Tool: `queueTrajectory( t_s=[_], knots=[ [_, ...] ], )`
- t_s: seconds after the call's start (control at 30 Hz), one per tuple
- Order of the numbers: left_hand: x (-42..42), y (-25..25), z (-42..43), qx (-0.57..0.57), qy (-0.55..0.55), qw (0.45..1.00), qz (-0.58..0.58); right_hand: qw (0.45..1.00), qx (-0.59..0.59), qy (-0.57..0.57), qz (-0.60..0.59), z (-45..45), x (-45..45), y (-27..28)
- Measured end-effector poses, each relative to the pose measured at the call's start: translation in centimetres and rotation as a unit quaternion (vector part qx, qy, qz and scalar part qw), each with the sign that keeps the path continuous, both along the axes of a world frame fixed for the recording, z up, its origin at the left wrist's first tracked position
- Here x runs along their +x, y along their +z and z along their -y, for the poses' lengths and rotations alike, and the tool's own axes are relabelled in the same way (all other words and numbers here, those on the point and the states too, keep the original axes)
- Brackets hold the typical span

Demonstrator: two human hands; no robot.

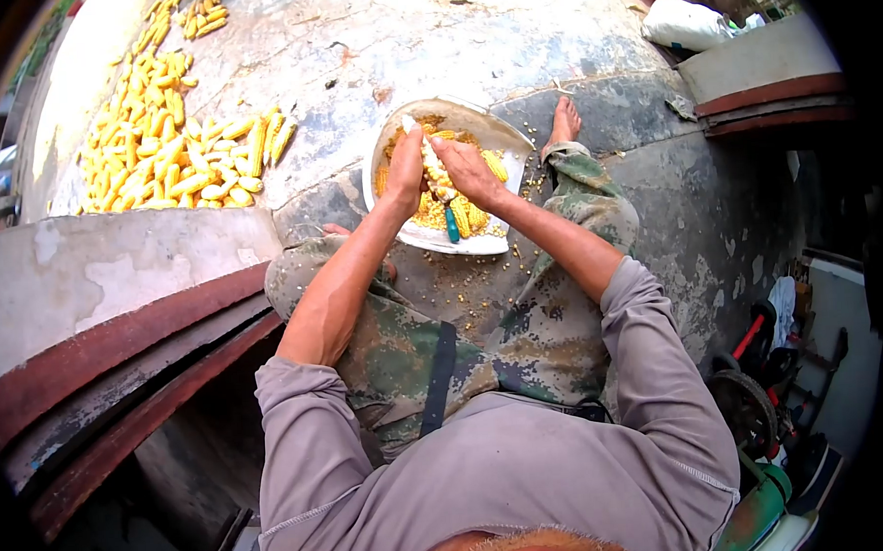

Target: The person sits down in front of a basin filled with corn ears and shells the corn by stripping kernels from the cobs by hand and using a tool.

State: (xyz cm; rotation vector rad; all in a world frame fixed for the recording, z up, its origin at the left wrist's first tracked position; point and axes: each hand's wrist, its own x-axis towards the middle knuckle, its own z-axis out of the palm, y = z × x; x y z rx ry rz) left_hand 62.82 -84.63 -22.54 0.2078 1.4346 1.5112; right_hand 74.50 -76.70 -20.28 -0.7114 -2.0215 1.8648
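Left hand [404, 171] and right hand [470, 172] are closed around the cob [437, 177], above the basin [502, 133]. Keep it low and central so loosened kernels [429, 217] land inside

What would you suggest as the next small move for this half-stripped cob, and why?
Probably twist the cob between the left hand and right hand over the basin: its far end looks bare, while kernels remain nearer the person.
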Motion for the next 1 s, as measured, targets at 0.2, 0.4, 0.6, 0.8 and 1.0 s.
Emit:
queueTrajectory(
  t_s=[0.2, 0.4, 0.6, 0.8, 1.0],
  knots=[
    [0.5, -0.5, -0.5, 0.056, 0.044, 0.997, 0.010, 0.988, -0.122, -0.068, -0.070, 0.8, -0.9, -1.2],
    [0.8, 2.5, 0.2, -0.036, 0.026, 0.999, -0.002, 0.997, -0.073, 0.023, 0.029, -0.6, -0.5, -2.0],
    [0.6, 1.0, -0.1, 0.010, 0.024, 0.999, 0.043, 1.000, -0.017, -0.011, -0.007, -0.4, -0.2, -1.6],
    [0.1, 1.8, 0.4, 0.030, 0.019, 0.999, 0.026, 0.964, -0.262, 0.040, 0.013, 0.0, -0.1, 1.3],
    [0.3, 1.9, 0.5, 0.023, 0.006, 1.000, -0.004, 0.973, -0.221, 0.063, 0.002, 0.0, -0.1, 0.4]
  ],
)
